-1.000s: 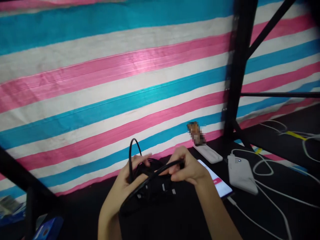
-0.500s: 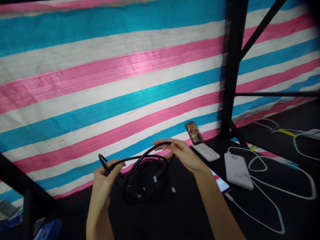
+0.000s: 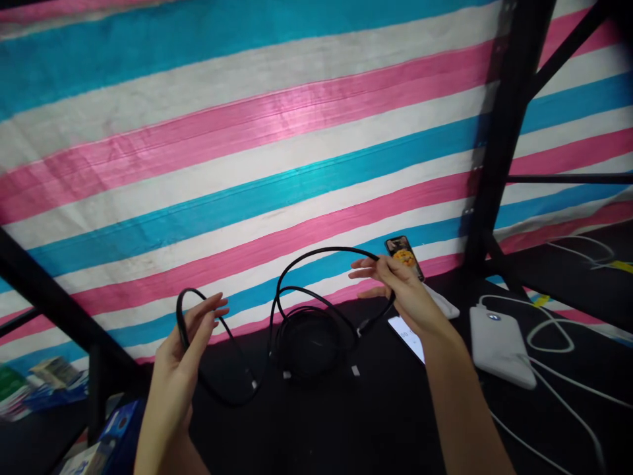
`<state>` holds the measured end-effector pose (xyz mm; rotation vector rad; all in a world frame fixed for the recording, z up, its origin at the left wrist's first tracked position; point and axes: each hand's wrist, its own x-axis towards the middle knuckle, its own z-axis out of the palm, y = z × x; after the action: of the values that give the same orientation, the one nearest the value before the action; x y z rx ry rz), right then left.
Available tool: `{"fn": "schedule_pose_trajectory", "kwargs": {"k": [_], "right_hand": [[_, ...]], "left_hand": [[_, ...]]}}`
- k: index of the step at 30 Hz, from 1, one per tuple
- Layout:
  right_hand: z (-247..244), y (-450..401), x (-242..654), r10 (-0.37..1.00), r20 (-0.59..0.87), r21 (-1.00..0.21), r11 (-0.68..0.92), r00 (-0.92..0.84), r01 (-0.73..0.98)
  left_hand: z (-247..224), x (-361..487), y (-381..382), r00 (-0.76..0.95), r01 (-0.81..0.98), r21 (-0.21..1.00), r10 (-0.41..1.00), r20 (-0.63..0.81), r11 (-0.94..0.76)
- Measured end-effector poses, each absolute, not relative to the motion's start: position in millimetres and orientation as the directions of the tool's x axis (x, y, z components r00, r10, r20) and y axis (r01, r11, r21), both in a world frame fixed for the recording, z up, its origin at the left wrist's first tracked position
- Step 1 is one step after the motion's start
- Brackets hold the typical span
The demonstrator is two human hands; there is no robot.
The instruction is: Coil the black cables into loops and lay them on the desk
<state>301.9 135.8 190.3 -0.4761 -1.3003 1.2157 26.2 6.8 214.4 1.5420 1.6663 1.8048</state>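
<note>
A black cable (image 3: 324, 249) runs in loose loops between my two hands. My left hand (image 3: 180, 359) has one loop hooked in the crook by the thumb, with its fingers stretched forward. On the other side my right hand (image 3: 395, 287) holds up a higher arc of the cable, its fingers spread. More coils of the cable hang or rest between the hands, low over the black table (image 3: 306, 429); exact contact is hard to tell. A metal connector end (image 3: 363, 326) shows below my right hand, and a small pale tip or tag (image 3: 254, 384) shows near the left loop.
A lit phone (image 3: 405, 256) leans behind a white block (image 3: 442, 300). Another phone (image 3: 408, 338) lies by my right wrist. A white power bank (image 3: 502, 346) with white cables sits farther right. Blue boxes (image 3: 116, 429) stand at left. Black frame posts and a striped sheet (image 3: 247, 165) close the back.
My hands have moved apart, left hand leftward and right hand rightward. The cable loops have opened wider between them. The view has shifted slightly left.
</note>
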Motion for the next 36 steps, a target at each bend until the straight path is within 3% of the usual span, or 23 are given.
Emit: {"fn": "schedule_pose_trajectory", "kwargs": {"k": [4,12,16,21,24,28,30,33,36], "right_hand": [[192,130,301,0.828,0.433,-0.874,0.290,-0.355,-0.390],[190,119,266,0.707,0.209,-0.947,-0.026,-0.676,-0.320],[194,109,250,0.647,0.278,-0.946,0.056,-0.710,-0.319],[206,89,240,0.711,0.242,-0.955,0.055,-0.660,-0.291],[210,80,236,0.688,0.298,-0.922,0.026,-0.662,-0.387],[208,79,231,0.705,0.375,-0.914,0.171,-0.602,-0.368],[206,83,230,0.718,0.394,-0.915,0.244,-0.574,-0.322],[203,91,234,0.715,0.419,-0.908,0.326,-0.560,-0.263],[203,97,244,0.689,0.449,-0.893,0.374,-0.569,-0.250]], "left_hand": [[220,35,-5,-0.316,0.669,0.678,0.709,0.630,-0.305],[228,81,2,-0.165,0.839,0.410,0.552,0.818,-0.357],[225,93,7,-0.034,0.840,0.350,0.604,0.796,-0.415],[221,111,7,0.275,0.835,0.135,0.616,0.738,-0.534],[214,123,11,0.344,0.821,0.159,0.697,0.629,-0.549],[207,128,15,0.224,0.873,0.301,0.865,0.449,-0.383],[209,127,12,0.235,0.865,0.327,0.884,0.405,-0.380],[219,119,-2,0.275,0.844,0.244,0.776,0.568,-0.477],[227,107,-15,0.151,0.869,0.173,0.582,0.799,-0.463]]}}
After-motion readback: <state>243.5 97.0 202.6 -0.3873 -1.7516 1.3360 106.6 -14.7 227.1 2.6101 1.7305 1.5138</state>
